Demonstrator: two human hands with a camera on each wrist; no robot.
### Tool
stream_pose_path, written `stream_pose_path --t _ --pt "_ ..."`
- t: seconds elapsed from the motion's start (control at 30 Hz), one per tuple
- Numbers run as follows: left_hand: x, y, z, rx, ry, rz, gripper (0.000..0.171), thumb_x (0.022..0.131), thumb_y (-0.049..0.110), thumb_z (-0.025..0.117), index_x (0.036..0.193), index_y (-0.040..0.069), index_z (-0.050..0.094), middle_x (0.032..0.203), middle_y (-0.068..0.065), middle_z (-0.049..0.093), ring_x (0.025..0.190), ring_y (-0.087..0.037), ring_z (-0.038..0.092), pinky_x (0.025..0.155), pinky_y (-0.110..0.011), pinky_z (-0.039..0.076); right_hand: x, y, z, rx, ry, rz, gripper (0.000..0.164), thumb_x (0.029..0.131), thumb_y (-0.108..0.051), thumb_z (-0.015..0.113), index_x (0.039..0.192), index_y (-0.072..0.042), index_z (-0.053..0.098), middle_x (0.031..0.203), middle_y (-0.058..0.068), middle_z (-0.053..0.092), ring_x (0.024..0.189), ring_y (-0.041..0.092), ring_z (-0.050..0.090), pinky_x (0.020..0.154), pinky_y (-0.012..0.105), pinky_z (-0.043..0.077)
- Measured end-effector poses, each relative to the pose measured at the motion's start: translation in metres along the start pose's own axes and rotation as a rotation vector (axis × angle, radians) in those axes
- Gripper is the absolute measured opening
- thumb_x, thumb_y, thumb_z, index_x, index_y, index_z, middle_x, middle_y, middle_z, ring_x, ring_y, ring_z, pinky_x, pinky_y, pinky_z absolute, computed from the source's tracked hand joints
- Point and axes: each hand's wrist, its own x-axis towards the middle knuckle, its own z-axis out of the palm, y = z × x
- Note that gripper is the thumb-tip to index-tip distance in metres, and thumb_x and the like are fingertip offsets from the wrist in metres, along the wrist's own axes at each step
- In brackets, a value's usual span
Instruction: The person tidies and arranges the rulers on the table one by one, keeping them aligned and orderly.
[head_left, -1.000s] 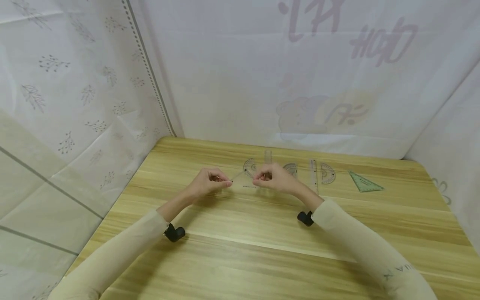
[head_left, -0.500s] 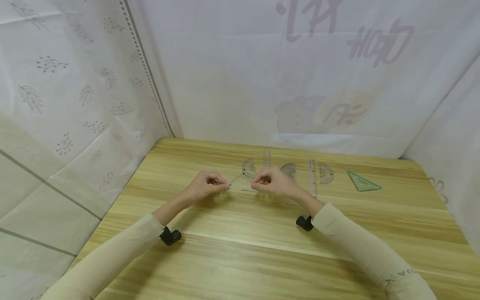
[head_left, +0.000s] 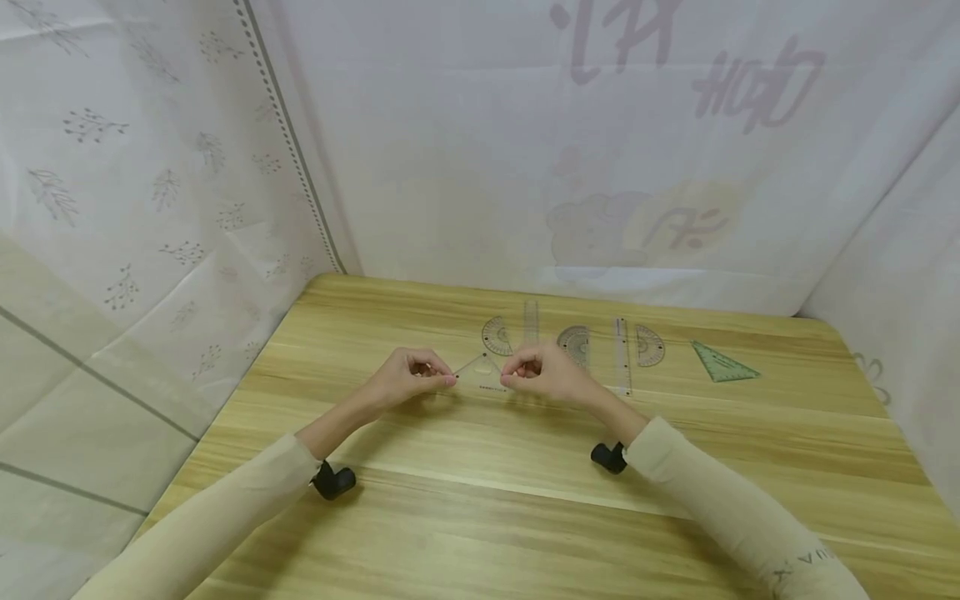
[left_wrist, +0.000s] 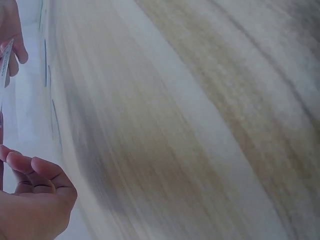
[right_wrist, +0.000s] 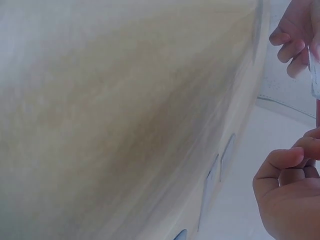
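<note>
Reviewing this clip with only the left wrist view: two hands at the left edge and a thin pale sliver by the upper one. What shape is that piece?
Observer: Triangular, by the head view: it is a clear set square, pinched between the left hand and the right hand.
Operator: And what lies farthest to the person's right on the table?
Observer: A green set square, lying flat, which the head view shows whole.
</note>
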Motion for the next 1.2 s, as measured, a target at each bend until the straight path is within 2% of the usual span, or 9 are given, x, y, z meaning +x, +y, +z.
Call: stream_pose_path --t 0.2,0.37,0.67,0.77,1.0,1.2 --pt "-0.005 -0.001 0.002 -0.004 0.006 -0.017 0.010 0.090 0.012 0.080 0.095 0.003 0.077 0.081 -0.006 0.060 0.070 -0.015 0.046 0.061 -0.024 0.036 -0.002 0.001 0.003 -0.008 0.007 -0.016 0.005 0.095 -0.015 0.075 0.091 -0.011 0.078 0.082 0.002 0.061 0.063 0.014 0.042 0.058 0.025 0.036" --pt "-0.008 -0.002 0.004 0.008 -0.007 -0.004 0.009 0.091 0.012 0.079 0.095 0.004 0.078 0.083 -0.006 0.061 0.070 -0.015 0.048 0.061 -0.023 0.038 -0.006 0.002 0.004 -0.013 0.009 -0.017 0.005 0.095 -0.015 0.075 0.091 -0.012 0.078 0.086 0.002 0.064 0.064 0.015 0.044 0.058 0.025 0.037" --pt "-0.014 -0.002 0.004 0.056 -0.005 0.005 0.008 0.092 0.013 0.078 0.095 0.006 0.078 0.083 -0.004 0.060 0.070 -0.016 0.047 0.061 -0.024 0.038 -0.007 0.002 0.008 0.023 -0.005 -0.019 0.007 0.094 -0.011 0.075 0.094 -0.004 0.078 0.086 0.004 0.066 0.061 0.015 0.043 0.056 0.023 0.037" --pt "-0.016 -0.003 0.002 0.065 -0.007 -0.005 0.008 0.092 0.014 0.079 0.095 0.007 0.079 0.083 -0.003 0.059 0.071 -0.016 0.045 0.062 -0.025 0.037 -0.007 0.000 0.010 0.028 -0.012 -0.019 0.009 0.095 -0.011 0.075 0.094 -0.002 0.078 0.087 0.003 0.067 0.061 0.014 0.043 0.057 0.023 0.037" --pt "-0.017 -0.004 -0.001 0.057 -0.023 -0.029 0.007 0.092 0.013 0.078 0.094 0.006 0.079 0.085 -0.003 0.060 0.068 -0.015 0.044 0.059 -0.024 0.036 -0.005 -0.002 0.013 0.008 -0.007 0.010 0.006 0.094 -0.012 0.076 0.091 -0.009 0.078 0.085 0.000 0.068 0.063 0.013 0.045 0.058 0.024 0.039" --pt "-0.019 -0.004 -0.003 0.060 -0.050 -0.053 0.007 0.092 0.013 0.078 0.094 0.005 0.078 0.086 -0.004 0.062 0.066 -0.014 0.047 0.058 -0.023 0.038 -0.002 -0.002 0.015 -0.002 -0.025 0.033 0.007 0.094 -0.013 0.075 0.092 -0.008 0.078 0.085 0.000 0.068 0.064 0.013 0.046 0.060 0.025 0.040"
